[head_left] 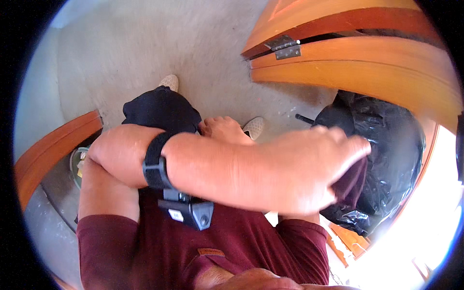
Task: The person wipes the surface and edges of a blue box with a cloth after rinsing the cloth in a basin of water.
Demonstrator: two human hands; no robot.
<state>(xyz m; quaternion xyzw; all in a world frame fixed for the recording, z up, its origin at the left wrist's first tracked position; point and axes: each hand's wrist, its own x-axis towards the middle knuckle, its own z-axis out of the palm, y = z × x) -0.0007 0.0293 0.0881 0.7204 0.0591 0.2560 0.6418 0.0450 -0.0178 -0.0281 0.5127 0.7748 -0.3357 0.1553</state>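
My left arm reaches across to the right, a black strap with a small camera [186,212] around the forearm. The left hand [321,166] is smeared by motion. Its thumb and fingers close on a dark maroon cloth [352,186], which lies against a shiny black plastic bag [386,150]. Below the left forearm, my right hand [223,128] shows in part beside the black fabric [159,112] over my leg. Its fingers look curled, and what they hold, if anything, is hidden. The left forearm covers most of the right one.
An orange-brown hinged wooden panel [328,60] stands at the upper right, above the bag. Another wooden edge [60,145] is on the left, with a green-rimmed container [75,166] near my elbow. Two light shoes stand on grey concrete floor [116,58]. Bright light enters at lower right.
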